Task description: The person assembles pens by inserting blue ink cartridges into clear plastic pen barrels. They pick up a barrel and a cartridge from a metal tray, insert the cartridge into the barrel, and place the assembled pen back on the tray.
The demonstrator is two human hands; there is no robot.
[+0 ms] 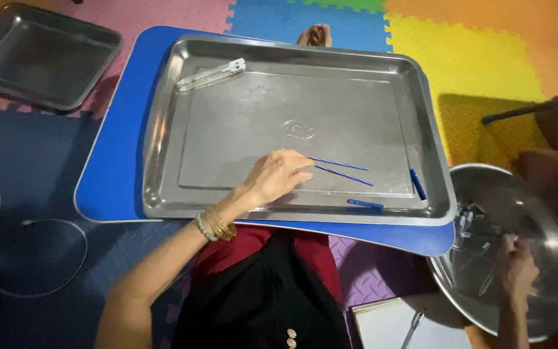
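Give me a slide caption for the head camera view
Left hand touches blue sticks in a steel tray; right hand reaches into a bowl.

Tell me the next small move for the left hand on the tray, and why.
Probably slide the left hand a little right and pinch the nearer blue stick. Its fingertips already rest on the tray at the ends of two thin blue sticks, while the right hand is busy in the round metal bowl.
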